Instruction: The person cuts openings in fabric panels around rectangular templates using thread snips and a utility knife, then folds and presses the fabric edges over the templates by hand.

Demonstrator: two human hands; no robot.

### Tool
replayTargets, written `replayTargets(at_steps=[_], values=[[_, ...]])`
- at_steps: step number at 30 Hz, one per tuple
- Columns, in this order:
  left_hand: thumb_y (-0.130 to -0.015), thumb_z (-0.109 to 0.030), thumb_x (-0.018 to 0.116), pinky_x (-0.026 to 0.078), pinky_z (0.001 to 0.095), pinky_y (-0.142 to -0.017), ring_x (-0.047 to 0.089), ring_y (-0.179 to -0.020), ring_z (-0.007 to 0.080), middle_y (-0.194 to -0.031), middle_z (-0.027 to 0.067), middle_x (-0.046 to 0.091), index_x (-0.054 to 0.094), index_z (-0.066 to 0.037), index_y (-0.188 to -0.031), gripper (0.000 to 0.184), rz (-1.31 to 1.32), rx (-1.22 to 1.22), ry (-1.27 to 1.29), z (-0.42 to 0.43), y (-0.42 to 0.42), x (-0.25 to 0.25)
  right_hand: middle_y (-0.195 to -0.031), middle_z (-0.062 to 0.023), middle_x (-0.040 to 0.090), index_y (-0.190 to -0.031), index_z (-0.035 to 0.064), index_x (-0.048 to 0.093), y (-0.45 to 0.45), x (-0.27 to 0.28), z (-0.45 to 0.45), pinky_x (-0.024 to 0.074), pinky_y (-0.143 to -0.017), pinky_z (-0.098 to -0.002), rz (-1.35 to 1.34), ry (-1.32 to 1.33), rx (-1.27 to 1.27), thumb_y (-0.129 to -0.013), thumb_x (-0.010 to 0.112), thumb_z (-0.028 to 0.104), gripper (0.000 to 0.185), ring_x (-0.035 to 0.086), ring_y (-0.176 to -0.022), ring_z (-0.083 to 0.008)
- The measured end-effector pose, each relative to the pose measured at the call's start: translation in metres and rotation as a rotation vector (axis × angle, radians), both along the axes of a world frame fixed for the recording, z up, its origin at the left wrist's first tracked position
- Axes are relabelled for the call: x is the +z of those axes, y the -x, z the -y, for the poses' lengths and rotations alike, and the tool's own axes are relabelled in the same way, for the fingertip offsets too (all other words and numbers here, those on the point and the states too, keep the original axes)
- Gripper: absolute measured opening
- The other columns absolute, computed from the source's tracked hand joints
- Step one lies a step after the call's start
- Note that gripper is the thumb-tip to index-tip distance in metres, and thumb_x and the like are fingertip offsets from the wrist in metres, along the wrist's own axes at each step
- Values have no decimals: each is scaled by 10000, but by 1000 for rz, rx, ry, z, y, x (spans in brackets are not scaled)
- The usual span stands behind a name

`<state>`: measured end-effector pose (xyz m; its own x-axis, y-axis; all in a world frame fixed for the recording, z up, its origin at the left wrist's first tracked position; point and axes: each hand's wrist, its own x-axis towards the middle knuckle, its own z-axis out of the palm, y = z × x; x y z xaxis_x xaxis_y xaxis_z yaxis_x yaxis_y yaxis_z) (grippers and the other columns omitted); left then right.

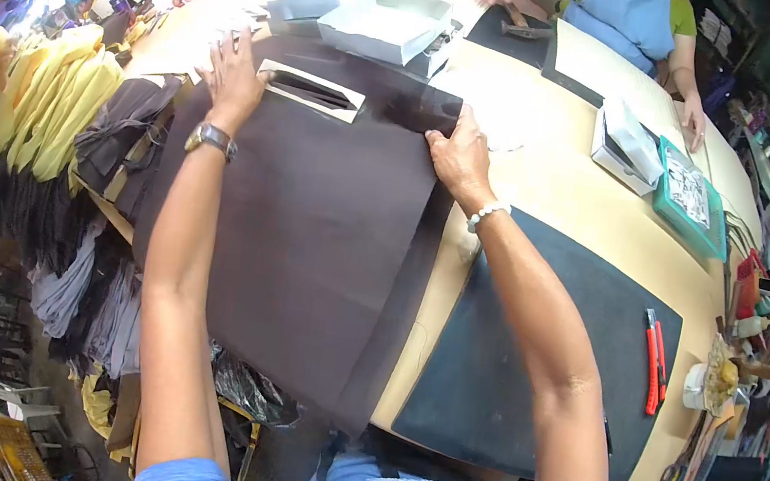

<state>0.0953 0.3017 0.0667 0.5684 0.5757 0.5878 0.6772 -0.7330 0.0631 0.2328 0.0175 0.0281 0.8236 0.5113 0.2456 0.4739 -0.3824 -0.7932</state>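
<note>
A large dark brown sheet (pixel 312 201), leather or fabric, lies over the table's left part and hangs past its front edge. My left hand (pixel 233 81), with a watch on its wrist, rests at the sheet's upper left, fingers spread. At the sheet's upper right corner, my right hand (pixel 462 158) grips the edge between thumb and fingers. A pale rectangular frame (pixel 353 104) with a long slot lies on the sheet between my hands, nearer the left. Dark material shows through the slot.
A black mat (pixel 526 359) holds red cutters (pixel 654 362). White boxes (pixel 386 24) stand at the back, and a teal tray (pixel 691 197) of small pieces is right. Yellow and dark pieces (pixel 51 95) hang at left. Two people work across the table, one near a hammer (pixel 525 27).
</note>
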Motion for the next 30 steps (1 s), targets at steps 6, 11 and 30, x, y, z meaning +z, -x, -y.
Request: replayTargets(at_steps=[6, 11, 30], values=[[-900, -460, 449, 179, 686, -1001, 238, -1339, 393, -1448, 176, 285, 303, -111, -1405, 631, 7, -18, 370, 17, 13, -57, -953, -271, 615, -1184, -35, 455, -3, -2, 1, 454, -857, -432, -26, -14, -54, -736, 616, 143, 508, 594, -942, -401], [-933, -511, 313, 161, 690, -1003, 216, -1364, 346, -1462, 147, 283, 289, -119, -1416, 623, 84, 16, 501, 34, 31, -77, -974, -242, 620, -1186, -27, 459, -4, -10, 0, 460, -851, -418, 0, -16, -42, -722, 613, 145, 518, 598, -953, -376], [-837, -578, 458, 76, 662, -1040, 215, -1349, 369, -1424, 158, 338, 501, -70, -1279, 674, -98, -68, 330, 115, -43, -45, -1116, -329, 550, -1245, -47, 439, -11, -1, 26, 406, -952, -393, -12, -52, 175, -702, 500, 68, 559, 536, -1063, -430]])
